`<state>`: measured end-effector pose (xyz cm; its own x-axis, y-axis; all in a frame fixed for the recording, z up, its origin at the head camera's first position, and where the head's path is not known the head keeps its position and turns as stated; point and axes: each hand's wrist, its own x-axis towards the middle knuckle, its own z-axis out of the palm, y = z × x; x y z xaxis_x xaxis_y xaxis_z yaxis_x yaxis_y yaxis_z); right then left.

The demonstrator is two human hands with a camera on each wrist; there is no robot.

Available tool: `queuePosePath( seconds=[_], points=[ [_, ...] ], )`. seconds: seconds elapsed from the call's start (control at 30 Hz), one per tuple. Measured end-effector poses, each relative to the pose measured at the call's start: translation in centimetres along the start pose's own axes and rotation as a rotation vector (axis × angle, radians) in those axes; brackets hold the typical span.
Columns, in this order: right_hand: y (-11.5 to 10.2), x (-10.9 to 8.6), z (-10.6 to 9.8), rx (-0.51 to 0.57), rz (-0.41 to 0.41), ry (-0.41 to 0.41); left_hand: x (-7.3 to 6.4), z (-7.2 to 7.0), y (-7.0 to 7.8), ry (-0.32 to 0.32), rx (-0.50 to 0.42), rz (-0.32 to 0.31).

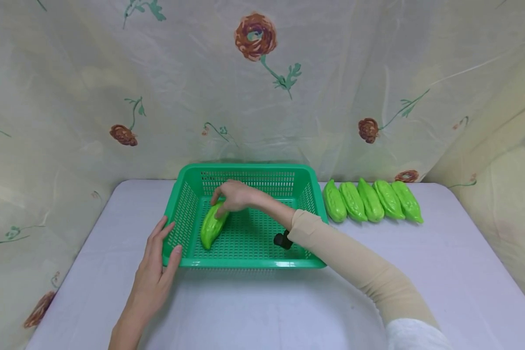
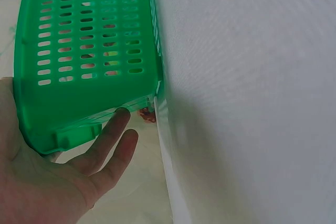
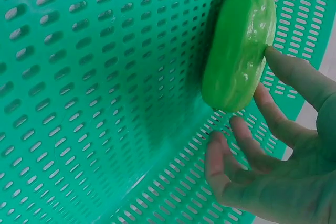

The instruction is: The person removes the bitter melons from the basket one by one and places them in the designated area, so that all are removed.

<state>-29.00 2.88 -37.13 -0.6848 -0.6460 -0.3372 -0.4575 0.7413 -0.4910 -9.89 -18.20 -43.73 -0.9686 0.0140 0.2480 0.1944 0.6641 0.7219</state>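
A glossy, bright green bitter melon (image 1: 211, 228) lies in the left part of a green perforated plastic basket (image 1: 253, 264). My right hand (image 1: 235, 195) reaches into the basket over the melon's far end. In the right wrist view, two fingertips touch the melon's side (image 3: 239, 51), while the other fingers hang loosely beside its blunt end. My left hand (image 1: 153, 272) rests at the basket's front-left corner, thumb near the front rim. The left wrist view shows its extended fingers (image 2: 113, 135) along the outside of the basket wall (image 2: 79, 98).
Several more green bitter melons (image 1: 370, 200) lie side by side in a row on the white-covered table (image 1: 262, 311), right of the basket. A floral curtain (image 1: 315, 112) hangs behind. A small black device (image 1: 283, 240) sits by my right wrist.
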Motion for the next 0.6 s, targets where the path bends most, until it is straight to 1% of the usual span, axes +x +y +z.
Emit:
queuePosePath(
  seconds=[0.27, 0.5, 0.6],
  points=[
    [0.38, 0.23, 0.1, -0.019, 0.048, -0.068, -0.11, -0.08, 0.24, 0.016, -0.005, 0.021],
    [0.37, 0.1, 0.15, 0.002, 0.035, -0.116, -0.14, -0.11, 0.31, 0.018, -0.01, 0.017],
    [0.34, 0.05, 0.17, -0.001, 0.021, -0.158, -0.14, -0.12, 0.34, 0.018, -0.01, 0.015]
  ],
)
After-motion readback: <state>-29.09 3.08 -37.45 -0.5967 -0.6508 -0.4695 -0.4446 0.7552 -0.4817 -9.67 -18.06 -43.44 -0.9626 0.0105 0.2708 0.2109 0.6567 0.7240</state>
